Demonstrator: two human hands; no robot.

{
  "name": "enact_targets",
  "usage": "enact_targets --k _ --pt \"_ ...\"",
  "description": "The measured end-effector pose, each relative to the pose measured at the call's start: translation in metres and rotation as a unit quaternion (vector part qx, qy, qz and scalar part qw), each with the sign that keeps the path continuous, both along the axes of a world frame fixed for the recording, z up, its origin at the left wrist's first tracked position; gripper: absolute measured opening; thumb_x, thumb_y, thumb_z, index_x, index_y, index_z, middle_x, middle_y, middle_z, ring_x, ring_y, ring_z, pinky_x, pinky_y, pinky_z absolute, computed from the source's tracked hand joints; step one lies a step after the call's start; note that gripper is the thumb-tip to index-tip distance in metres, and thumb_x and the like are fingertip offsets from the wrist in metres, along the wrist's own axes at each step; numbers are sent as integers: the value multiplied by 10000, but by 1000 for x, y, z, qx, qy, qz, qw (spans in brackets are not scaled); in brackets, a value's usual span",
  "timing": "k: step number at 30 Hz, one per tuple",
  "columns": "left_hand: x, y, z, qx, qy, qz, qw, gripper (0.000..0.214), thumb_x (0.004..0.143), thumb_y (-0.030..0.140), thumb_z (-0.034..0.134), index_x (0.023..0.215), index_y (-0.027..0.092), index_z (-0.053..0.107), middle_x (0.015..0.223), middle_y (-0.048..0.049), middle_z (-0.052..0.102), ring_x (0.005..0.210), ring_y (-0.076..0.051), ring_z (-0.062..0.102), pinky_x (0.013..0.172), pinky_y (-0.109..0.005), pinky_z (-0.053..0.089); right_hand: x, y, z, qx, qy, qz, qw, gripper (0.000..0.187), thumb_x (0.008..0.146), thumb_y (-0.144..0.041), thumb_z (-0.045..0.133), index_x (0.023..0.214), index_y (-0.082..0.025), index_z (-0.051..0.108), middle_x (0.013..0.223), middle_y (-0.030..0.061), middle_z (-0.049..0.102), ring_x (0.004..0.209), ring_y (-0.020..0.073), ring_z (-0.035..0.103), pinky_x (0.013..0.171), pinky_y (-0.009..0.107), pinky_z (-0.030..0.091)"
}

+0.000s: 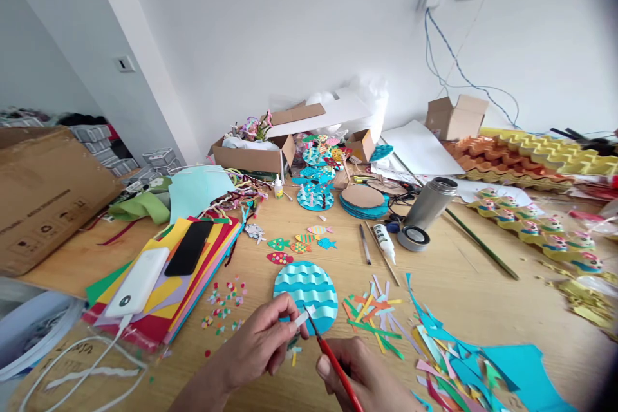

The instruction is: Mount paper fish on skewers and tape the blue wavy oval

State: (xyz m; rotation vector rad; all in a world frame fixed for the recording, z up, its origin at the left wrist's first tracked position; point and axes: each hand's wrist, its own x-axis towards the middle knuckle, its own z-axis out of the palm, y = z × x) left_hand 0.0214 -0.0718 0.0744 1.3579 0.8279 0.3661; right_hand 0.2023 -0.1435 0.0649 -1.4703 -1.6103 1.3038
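Note:
My left hand (268,335) pinches a small white paper strip (303,317) between thumb and fingers. My right hand (360,370) is closed around a slim red-handled tool (338,364) with a thin dark tip; its exact kind is unclear. That tip meets the strip. Beneath both lies a round blue disc (309,277) with pale wavy paper bands, partly covered by my left hand. Beyond the disc lie several patterned paper fish, among them a red one (280,258) and a blue one (327,243). Loose coloured paper strips (374,312) are right of the disc.
Left are confetti dots (226,301), coloured sheets (188,283), a phone (189,248) and a white power bank (138,282). A glue bottle (383,243), pen (365,244) and metal flask (431,203) stand or lie to the right. Blue scraps (519,367) cover the near right. Decorated discs (315,196) stand behind.

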Motion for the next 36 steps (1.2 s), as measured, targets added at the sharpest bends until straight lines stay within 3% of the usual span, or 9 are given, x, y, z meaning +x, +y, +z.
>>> enact_targets --k 9,21,30,36 --pt "-1 0 -4 5 3 0 1000 271 892 435 438 884 176 517 495 92 376 364 -35 305 390 -159 212 -1 -1 4 -19 -3 -1 1000 523 827 -633 451 557 -185 433 453 -49 427 415 63 301 383 201 169" --pt "-2 0 -5 15 7 -4 1000 287 894 446 436 892 171 518 549 81 400 378 -28 322 381 -160 213 1 0 1 -52 -7 13 999 496 819 -626 441 578 -203 345 486 -59 327 434 65 268 394 202 161" --pt "-3 1 -7 20 5 -10 1000 262 904 422 426 889 177 520 469 95 348 361 -42 302 371 -157 213 5 5 -9 -23 -80 34 996 515 827 -633 386 559 -197 337 525 -51 281 509 86 246 453 223 166" --pt "-5 1 -8 25 4 -14 1000 258 902 425 432 888 183 519 475 96 355 360 -41 299 374 -156 215 5 4 -7 4 -120 35 992 487 833 -583 440 566 -187 342 552 -51 282 544 90 246 482 226 179"
